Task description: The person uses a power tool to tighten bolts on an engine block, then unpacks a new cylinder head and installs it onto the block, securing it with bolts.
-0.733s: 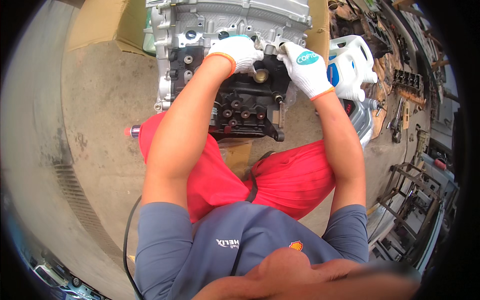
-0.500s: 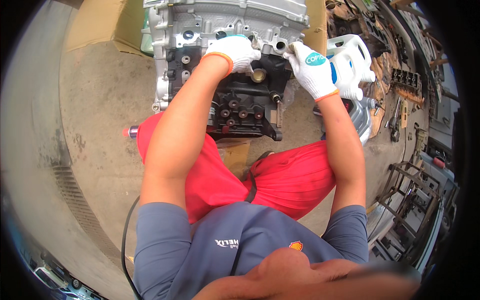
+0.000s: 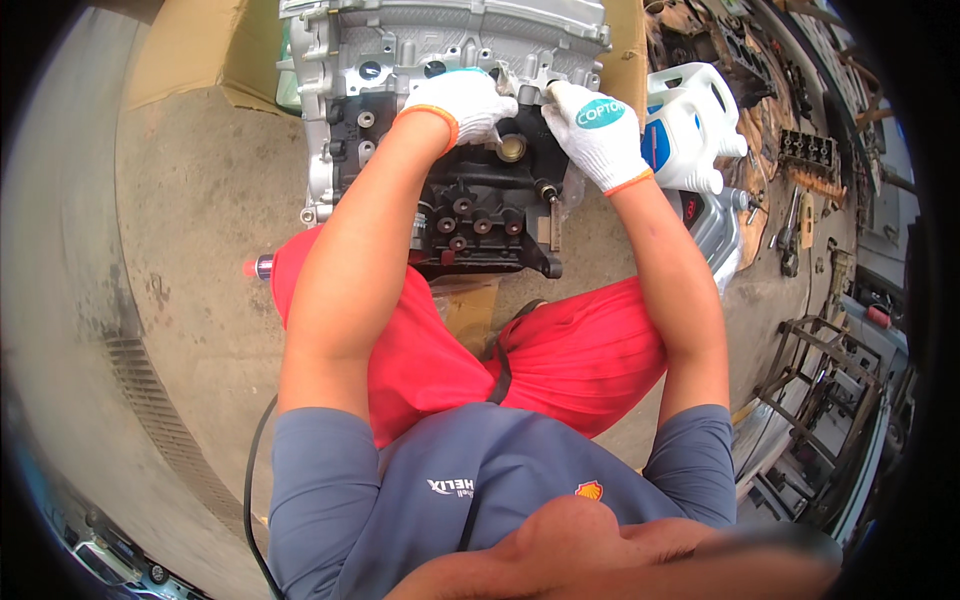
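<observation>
An engine stands in front of me, with a silver cylinder head [image 3: 455, 45] above a black engine block [image 3: 475, 182]. My left hand [image 3: 462, 105], in a white knitted glove with an orange cuff, is closed against the middle of the engine, just below the row of round ports. A small whitish piece [image 3: 506, 74] shows beside its fingers; whether they grip it is hidden. My right hand [image 3: 598, 132], gloved alike, has its fingertips drawn together at the rightmost port. Anything between them cannot be made out. Below the hands, a round brass-coloured plug [image 3: 512, 148] shows in the block.
Cardboard [image 3: 195, 60] stands at the far left behind the engine. White plastic jugs [image 3: 690, 125] and a grey container [image 3: 715, 232] are right of my right hand. Farther right lie a metal engine part [image 3: 808, 152] and tools [image 3: 790, 235]. A red-capped bottle [image 3: 258, 267] is by my left knee.
My right hand has shifted left, closer to the left hand, and its fingertips now cover the rightmost port. My left hand stays at nearly the same spot on the engine.
</observation>
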The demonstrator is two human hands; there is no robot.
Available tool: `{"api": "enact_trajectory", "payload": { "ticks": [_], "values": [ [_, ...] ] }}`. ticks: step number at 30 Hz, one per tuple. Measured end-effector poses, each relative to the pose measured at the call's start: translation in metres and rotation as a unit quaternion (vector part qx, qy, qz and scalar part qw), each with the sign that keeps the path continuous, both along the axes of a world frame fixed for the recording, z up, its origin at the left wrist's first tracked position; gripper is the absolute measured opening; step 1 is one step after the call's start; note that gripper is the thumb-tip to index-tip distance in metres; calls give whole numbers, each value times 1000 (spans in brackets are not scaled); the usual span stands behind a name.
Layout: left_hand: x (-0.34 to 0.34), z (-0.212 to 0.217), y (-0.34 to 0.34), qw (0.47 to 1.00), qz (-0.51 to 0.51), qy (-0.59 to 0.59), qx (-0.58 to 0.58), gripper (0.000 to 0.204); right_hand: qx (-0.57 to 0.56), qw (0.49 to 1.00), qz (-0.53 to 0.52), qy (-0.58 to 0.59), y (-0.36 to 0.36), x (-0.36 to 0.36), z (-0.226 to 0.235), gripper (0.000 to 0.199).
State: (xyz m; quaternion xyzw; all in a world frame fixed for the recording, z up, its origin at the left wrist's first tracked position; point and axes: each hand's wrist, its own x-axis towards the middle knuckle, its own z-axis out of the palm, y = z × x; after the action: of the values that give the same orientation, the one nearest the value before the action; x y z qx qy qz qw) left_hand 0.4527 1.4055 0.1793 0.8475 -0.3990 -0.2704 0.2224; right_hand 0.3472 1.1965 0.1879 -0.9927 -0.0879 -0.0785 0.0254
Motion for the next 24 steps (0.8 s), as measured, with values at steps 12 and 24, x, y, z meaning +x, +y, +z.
{"api": "enact_trajectory", "payload": {
  "ticks": [12,24],
  "values": [
    [-4,8,0,1000,17,19,0,61,-39,997,15,-67,7,5,-5,10],
    [-3,2,1,1000,11,4,-8,61,-37,998,3,-60,12,5,-5,10]
  ]
}}
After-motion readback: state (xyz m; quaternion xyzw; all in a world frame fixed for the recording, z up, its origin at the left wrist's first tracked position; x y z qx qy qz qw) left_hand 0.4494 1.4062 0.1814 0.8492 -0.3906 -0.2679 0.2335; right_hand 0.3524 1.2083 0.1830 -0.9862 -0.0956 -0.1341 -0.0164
